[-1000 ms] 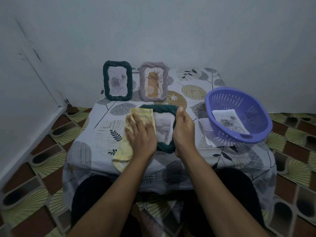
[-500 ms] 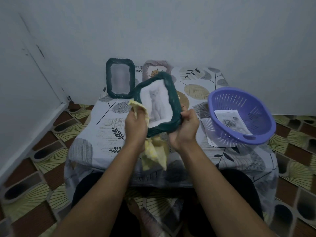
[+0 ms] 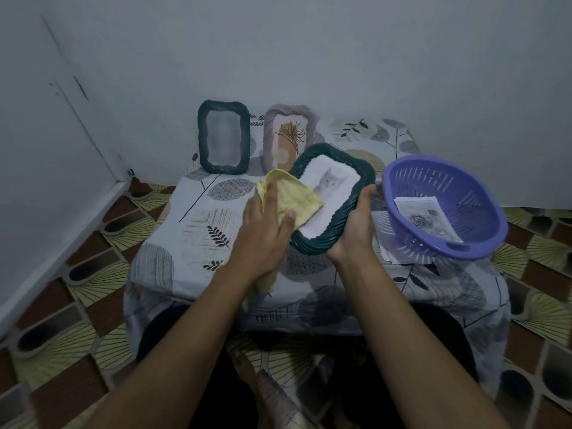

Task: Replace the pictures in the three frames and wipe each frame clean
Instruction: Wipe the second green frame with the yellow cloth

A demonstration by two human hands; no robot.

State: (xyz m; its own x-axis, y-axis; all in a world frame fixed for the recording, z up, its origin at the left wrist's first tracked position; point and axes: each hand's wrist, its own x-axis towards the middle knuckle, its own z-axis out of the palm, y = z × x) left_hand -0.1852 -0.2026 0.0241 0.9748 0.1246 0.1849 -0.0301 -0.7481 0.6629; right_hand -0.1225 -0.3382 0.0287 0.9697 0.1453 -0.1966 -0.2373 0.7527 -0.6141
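- Head view, centre: held frame [image 3: 322, 241], dark green with a woven rim, raised at a tilt over the worktop [image 3: 192, 218]. It sits between the two hands, and its far corner overlaps the grey frame behind it.
- Cat picture [image 3: 332, 184]: I see it sitting inside the held frame, its left part covered by the cloth.
- Right hand [image 3: 356, 224]: the grip is closed on the held frame's near right edge, thumb on the rim and fingers underneath.
- Left hand [image 3: 266, 233]: the grip is wide, with fingers straight and laid flat on the cloth [image 3: 298, 196]. This presses it against the left side of the held frame. I see a yellow tail of cloth hanging below the wrist.
- Head view, rear: green frame [image 3: 201, 134] stands upright by the wall, its picture too blurred for me to read. Grey frame [image 3: 270, 134] stands just beside it on the right and shows a plant drawing.
- Head view, right: purple basket [image 3: 399, 187] rests on the worktop, tipped toward me, just beside the right hand. A printed sheet [image 3: 430, 218] lies inside it, and more paper [image 3: 383, 247] shows under its near edge.
- Worktop cover: a leaf-patterned fabric draped over the edges.
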